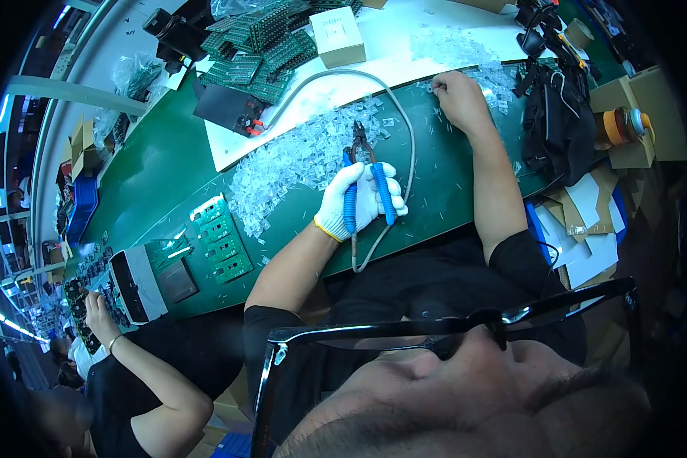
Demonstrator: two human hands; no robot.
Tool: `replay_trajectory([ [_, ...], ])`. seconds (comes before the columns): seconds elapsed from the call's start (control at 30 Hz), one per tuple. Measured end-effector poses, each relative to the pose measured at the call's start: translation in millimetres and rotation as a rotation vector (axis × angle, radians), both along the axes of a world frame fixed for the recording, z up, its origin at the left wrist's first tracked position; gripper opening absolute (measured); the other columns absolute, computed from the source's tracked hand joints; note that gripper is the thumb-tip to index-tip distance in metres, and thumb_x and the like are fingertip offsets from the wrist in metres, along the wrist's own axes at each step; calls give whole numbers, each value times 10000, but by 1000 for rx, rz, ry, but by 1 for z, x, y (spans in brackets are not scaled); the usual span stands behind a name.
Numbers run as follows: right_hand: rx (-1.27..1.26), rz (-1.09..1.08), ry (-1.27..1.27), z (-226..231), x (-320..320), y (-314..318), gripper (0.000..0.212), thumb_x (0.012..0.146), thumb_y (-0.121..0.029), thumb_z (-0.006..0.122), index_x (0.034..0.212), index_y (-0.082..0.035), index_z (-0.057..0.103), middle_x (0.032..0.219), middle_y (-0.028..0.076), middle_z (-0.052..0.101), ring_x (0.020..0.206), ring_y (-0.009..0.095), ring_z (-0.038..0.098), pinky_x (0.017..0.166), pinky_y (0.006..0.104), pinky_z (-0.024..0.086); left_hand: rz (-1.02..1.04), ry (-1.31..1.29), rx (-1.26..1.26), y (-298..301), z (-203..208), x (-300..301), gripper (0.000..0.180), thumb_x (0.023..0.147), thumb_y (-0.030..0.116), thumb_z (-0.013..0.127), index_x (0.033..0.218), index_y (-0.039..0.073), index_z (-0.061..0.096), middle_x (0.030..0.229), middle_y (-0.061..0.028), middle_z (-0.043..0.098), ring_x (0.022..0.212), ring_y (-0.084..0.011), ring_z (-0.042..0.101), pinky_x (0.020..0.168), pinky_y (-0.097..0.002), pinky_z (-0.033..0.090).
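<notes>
My left hand (365,200), in a white glove with a yellow cuff edge, is closed round the blue handles of a pair of cutters (349,204). The dark jaws point away from me, over small clear plastic pieces (282,172) heaped on the table. A grey cable (409,130) loops from the cutters' handle end to a black box (227,109) with red terminals. Farther right, my bare right hand (462,99) rests with its fingers pinched together beside a second scatter of clear pieces (500,85). Whatever lies between those fingertips is too small to make out.
A green circuit board panel (221,243) lies left on the green table (156,156). Stacked boards (259,46) and a white box (337,37) stand at the back. A black bag (557,122) and an orange bottle (617,127) are right. A co-worker's hand (99,317) handles boards at far left.
</notes>
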State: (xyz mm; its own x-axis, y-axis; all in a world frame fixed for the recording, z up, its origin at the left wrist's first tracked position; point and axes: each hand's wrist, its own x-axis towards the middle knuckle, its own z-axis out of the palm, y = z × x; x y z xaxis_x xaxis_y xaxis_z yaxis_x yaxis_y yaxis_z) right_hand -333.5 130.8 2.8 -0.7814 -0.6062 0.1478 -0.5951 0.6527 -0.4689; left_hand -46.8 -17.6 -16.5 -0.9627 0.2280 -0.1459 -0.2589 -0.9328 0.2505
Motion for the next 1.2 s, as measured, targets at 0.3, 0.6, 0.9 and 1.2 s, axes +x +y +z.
replay_trajectory([
  [0.3,-162,109,132,-8,4,0,200,882,-30,668,1062,-29,755,1100,183,721,1057,388,682,939,456,540,-11,6,20,2,1,0,601,991,479,639,1310,-27,586,1140,-258,707,1055,-446,717,1033,-637,520],
  [0.6,-524,279,-693,2,21,-17,256,1037,-145,646,1233,8,707,968,22,685,854,123,646,795,277,545,-24,-26,-46,0,-2,4,702,956,489,678,1352,-77,551,1157,-258,701,1070,-437,715,1052,-621,512],
  [0.9,-556,438,-1077,4,65,-29,285,1021,-143,677,1266,0,677,957,21,671,847,95,644,758,250,544,-104,16,-109,1,-5,3,705,958,483,691,1366,-75,554,1167,-256,712,1075,-431,720,1033,-577,532],
  [1.2,-482,409,-1044,9,68,-31,182,981,-145,740,1086,-1,706,860,21,688,762,92,663,673,247,560,-120,-12,-138,2,-6,5,663,981,471,665,1365,-60,565,1159,-263,710,1067,-451,716,1013,-567,540],
])
